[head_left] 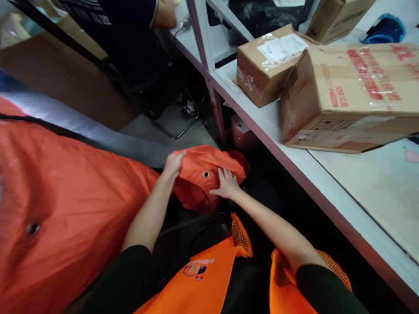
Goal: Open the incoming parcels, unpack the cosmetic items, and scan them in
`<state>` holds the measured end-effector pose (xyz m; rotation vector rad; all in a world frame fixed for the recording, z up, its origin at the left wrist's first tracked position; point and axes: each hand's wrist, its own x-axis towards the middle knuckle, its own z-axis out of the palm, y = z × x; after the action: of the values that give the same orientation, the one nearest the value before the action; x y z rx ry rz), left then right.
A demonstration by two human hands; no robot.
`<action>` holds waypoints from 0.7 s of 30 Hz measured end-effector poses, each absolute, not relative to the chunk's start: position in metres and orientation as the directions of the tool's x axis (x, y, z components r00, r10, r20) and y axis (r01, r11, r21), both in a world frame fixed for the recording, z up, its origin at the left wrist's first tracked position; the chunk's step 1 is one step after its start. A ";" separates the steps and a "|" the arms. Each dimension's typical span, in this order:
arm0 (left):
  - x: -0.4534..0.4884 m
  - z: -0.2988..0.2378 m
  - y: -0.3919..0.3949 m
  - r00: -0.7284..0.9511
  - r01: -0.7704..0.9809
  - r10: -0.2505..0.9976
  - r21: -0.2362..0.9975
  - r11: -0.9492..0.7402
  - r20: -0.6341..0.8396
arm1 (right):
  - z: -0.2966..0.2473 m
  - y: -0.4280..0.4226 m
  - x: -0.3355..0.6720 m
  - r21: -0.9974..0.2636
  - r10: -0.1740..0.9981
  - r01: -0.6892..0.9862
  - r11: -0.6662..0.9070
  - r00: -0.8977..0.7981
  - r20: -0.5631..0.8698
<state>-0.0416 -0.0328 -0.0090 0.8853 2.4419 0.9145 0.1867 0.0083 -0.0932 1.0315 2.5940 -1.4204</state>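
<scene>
Orange-red fabric (196, 165) with a metal eyelet (206, 174) lies bunched in front of me. Its left edge is pinched by my left hand (173, 164), thumb on top and the other fingers partly hidden. My right hand (226, 184) rests on the right part of the same cloth, fingers spread and not wrapped round it. At the far left, a large full sack (81, 200) of similar orange-red fabric fills the view, with another eyelet in its side. Whether the two pieces join cannot be seen.
To the right runs a white workbench (356, 183) with a smaller cardboard box (266, 65) and a larger one (353, 96) on it. A blue object (386, 29) lies behind them. Another person (121, 39) in dark clothes is at the upper left.
</scene>
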 end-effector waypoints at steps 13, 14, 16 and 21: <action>-0.019 0.128 -0.069 -0.296 0.750 0.869 0.660 -0.046 0.397 | -0.018 0.066 0.239 -0.982 0.937 0.049 0.183 -0.312 0.159; -0.004 0.094 -0.073 -0.324 0.786 0.890 0.614 0.066 0.320 | -0.007 0.070 0.261 -0.977 0.949 -0.075 0.198 -0.236 0.210; 0.036 0.022 -0.076 -0.395 0.796 0.918 0.513 0.321 0.038 | 0.012 0.070 0.297 -0.931 0.950 -0.296 0.211 -0.162 0.267; 0.097 -0.061 -0.073 -0.398 0.743 0.909 0.538 0.398 -0.122 | 0.023 0.048 0.350 -0.924 0.926 -0.350 0.154 -0.274 0.259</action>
<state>0.0968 -0.0727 -0.0609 1.4211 2.2625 0.5695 0.3502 0.0484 0.0230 1.3665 2.7208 -3.0079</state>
